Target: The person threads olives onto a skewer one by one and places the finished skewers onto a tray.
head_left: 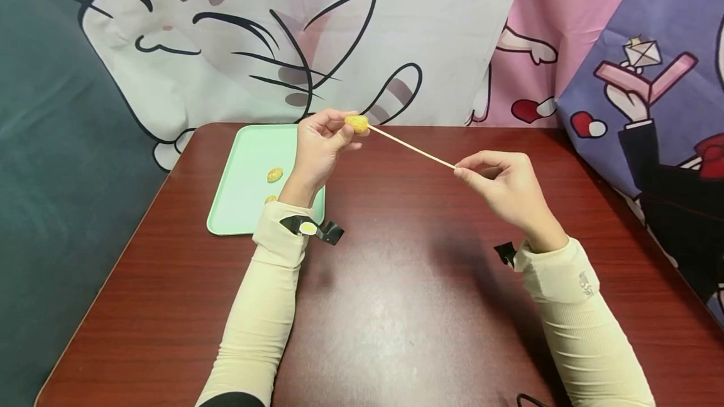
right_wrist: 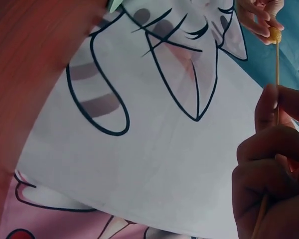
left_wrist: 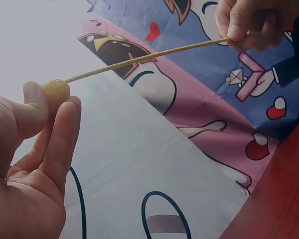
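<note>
Above the far part of the table, my left hand pinches a small yellow oval piece between thumb and fingers. It looks like a little fruit, but its exact kind is unclear. A thin wooden skewer runs from that piece to my right hand, which pinches it between thumb and forefinger. In the left wrist view, the skewer's tip end meets the yellow piece. The right wrist view shows the skewer's rear part passing beneath my curled fingers.
Behind my left forearm lies a light green tray with a yellow piece on it and another partly hidden by the sleeve. A dark cable shows at the near edge of the brown table. Printed cloths hang behind.
</note>
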`<state>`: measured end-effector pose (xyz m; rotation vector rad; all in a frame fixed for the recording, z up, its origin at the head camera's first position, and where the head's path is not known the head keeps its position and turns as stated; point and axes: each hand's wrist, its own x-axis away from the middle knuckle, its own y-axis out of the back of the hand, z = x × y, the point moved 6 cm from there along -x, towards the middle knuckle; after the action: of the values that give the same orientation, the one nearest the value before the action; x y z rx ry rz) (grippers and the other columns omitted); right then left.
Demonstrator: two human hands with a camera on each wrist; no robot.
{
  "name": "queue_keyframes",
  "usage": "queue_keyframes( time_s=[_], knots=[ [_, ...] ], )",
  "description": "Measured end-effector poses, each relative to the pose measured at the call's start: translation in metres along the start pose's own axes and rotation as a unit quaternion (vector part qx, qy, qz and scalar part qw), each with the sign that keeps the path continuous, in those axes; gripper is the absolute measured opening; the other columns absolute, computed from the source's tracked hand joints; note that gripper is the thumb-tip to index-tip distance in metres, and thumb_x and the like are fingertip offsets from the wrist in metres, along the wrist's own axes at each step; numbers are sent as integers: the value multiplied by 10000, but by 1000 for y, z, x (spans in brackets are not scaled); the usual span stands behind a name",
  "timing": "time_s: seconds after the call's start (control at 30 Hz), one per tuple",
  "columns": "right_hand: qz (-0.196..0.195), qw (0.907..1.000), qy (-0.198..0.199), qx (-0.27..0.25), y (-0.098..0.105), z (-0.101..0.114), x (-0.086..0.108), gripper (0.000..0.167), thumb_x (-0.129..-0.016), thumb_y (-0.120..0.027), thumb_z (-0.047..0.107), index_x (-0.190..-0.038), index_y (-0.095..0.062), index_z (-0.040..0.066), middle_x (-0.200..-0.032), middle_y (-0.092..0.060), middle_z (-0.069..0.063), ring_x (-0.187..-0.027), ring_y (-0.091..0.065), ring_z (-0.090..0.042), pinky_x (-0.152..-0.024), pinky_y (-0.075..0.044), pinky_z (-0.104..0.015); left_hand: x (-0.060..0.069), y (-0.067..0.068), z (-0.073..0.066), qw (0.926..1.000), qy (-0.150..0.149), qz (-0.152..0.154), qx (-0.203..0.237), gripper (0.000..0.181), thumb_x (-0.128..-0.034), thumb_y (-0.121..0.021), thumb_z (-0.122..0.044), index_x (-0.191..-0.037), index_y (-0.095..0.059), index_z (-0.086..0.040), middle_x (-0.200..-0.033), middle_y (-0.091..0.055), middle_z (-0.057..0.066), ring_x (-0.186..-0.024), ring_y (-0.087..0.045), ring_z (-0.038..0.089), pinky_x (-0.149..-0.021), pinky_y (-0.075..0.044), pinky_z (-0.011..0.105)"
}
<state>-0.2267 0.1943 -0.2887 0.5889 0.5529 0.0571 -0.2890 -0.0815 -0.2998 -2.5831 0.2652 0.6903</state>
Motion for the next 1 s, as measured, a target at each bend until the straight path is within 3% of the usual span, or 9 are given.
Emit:
queue_keyframes(
  time_s=[0.2,0.3,0.57,0.8,1.0],
  knots=[
    [192,9991,-222,-290,-3,-2,0,57,-856,-750,17,-890,-761,61,-729,-687,45,-477,-466,-60,-408,-313,-230,0,-2,3,9989,109,171,419,303,-694,-798,-289,-921,-733,-100,-897,-749,46,-774,-732,155,-651,-597,223],
    [181,9993,-196,-260,-3,-1,0,62,-856,-748,14,-890,-763,63,-710,-675,58,-463,-445,-61,-400,-300,-234,1,-3,4,9981,145,203,569,292,-695,-803,-272,-916,-732,-96,-896,-750,52,-772,-734,160,-659,-598,224],
    [-39,10000,54,-32,-4,2,-1,54,-846,-760,16,-889,-761,49,-643,-632,-58,-425,-402,-57,-379,-277,-225,1,-7,6,9981,4,94,616,283,-681,-817,-283,-908,-737,-134,-897,-746,32,-780,-734,151,-673,-600,231],
    [-308,9993,77,-180,-1,4,-3,49,-855,-752,23,-902,-755,11,-715,-676,107,-476,-522,-52,-415,-347,-185,2,-11,5,9971,-5,77,761,242,-776,-753,-185,-1007,-733,-117,-977,-739,61,-822,-724,169,-661,-597,236],
    [-386,9988,52,-301,2,3,-1,49,-845,-756,-1,-890,-755,18,-703,-675,120,-480,-541,-43,-422,-357,-182,3,-17,3,9971,-241,-24,716,227,-806,-712,1,-1005,-734,-106,-1017,-734,78,-843,-718,186,-689,-583,228]
  ],
)
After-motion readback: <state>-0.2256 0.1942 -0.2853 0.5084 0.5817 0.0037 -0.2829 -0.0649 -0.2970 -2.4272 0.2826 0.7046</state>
